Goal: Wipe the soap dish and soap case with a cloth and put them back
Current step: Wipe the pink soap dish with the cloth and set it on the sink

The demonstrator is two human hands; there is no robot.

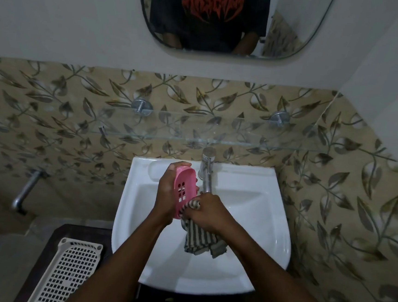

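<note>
A pink soap dish [184, 187] with drain holes is held tilted on edge above the white basin [268, 231]. My left hand [166, 191] grips it from the left, fingers curled over its top rim. My right hand [208, 213] grips a grey-and-white striped cloth [203, 241] and presses a bunched part of it against the dish's lower right edge. The rest of the cloth hangs down over the basin. No second soap case is in view.
A chrome tap [206, 173] stands just right of the dish. A glass shelf [207, 130] spans the tiled wall above, below a mirror [228, 21]. A white perforated tray [69, 274] lies on a dark surface at lower left. A wall tap [24, 192] sticks out at left.
</note>
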